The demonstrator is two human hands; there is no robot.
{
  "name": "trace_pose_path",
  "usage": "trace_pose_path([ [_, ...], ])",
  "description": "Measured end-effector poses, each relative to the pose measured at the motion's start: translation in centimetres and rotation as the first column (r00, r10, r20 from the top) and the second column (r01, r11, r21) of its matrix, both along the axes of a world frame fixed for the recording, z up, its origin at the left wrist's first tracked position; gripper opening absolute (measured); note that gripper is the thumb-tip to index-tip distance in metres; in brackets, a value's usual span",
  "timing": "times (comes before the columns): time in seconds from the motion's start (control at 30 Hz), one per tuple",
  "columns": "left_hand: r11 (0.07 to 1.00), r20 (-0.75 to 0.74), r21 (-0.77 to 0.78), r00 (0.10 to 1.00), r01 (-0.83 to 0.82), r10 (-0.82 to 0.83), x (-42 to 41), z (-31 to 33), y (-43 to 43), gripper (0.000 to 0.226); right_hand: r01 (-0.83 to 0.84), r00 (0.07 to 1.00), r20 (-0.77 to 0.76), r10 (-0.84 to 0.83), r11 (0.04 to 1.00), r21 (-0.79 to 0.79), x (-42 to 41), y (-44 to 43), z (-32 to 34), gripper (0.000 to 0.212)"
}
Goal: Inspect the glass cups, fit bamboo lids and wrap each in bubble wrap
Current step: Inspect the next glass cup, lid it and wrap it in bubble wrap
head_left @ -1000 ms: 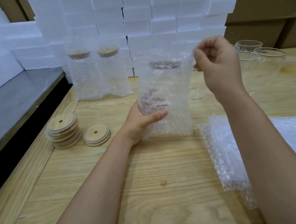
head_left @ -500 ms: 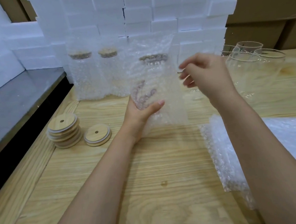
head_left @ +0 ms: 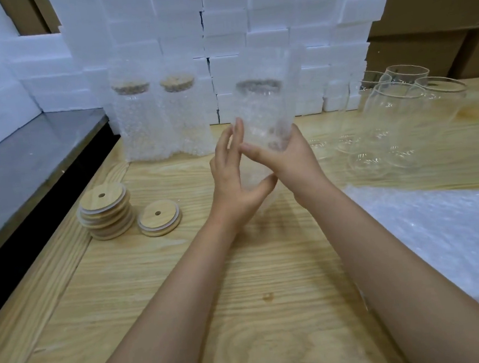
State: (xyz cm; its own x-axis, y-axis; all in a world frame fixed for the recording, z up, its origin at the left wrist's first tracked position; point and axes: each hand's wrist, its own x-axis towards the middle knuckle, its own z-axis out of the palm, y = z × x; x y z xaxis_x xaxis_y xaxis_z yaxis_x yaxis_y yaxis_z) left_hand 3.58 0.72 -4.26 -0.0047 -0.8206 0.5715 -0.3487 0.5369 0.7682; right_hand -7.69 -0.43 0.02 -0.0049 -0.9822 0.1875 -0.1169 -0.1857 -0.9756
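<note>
A lidded glass cup in a bubble wrap sleeve (head_left: 261, 106) is held upright above the wooden table (head_left: 240, 294). My left hand (head_left: 235, 178) cups its lower part from the left, fingers spread. My right hand (head_left: 285, 158) grips the lower right side, thumb across the front. The cup's bamboo lid shows dimly through the wrap. Two wrapped, lidded cups (head_left: 135, 123) (head_left: 184, 117) stand at the back. Bare glass cups (head_left: 398, 113) stand at the right. A stack of bamboo lids (head_left: 104, 210) and a single lid (head_left: 159, 221) lie at the left.
A pile of bubble wrap sheets (head_left: 440, 238) lies at the right front. White foam blocks (head_left: 223, 40) are stacked along the back, cardboard boxes (head_left: 434, 26) behind at right. A grey shelf (head_left: 33, 164) runs along the left edge.
My right hand came down from the wrap's upper edge to the cup's lower right side. The wrapped cup shifted slightly right and the sleeve now sits closer around it.
</note>
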Motion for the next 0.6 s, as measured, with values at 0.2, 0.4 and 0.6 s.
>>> trace_pose_path([
  [0.2, 0.981, -0.113, -0.181, 0.992, -0.069, 0.048, 0.6, 0.5, 0.3, 0.065, -0.150, 0.973, 0.165, 0.159, 0.986, -0.066, -2.4, -0.8, -0.1, 0.037],
  [0.4, 0.957, -0.321, 0.183, 0.933, 0.227, -0.160, 2.8, 0.7, -0.5, 0.075, -0.379, 0.907, 0.204, 0.369, 0.925, 0.007, -3.0, -0.9, -0.2, 0.063],
  [0.6, 0.928, -0.359, 0.221, 0.910, 0.301, -0.209, 2.1, 0.5, 0.0, 0.075, -0.333, 0.921, 0.203, 0.333, 0.942, -0.038, -2.8, -0.7, -0.3, 0.045],
])
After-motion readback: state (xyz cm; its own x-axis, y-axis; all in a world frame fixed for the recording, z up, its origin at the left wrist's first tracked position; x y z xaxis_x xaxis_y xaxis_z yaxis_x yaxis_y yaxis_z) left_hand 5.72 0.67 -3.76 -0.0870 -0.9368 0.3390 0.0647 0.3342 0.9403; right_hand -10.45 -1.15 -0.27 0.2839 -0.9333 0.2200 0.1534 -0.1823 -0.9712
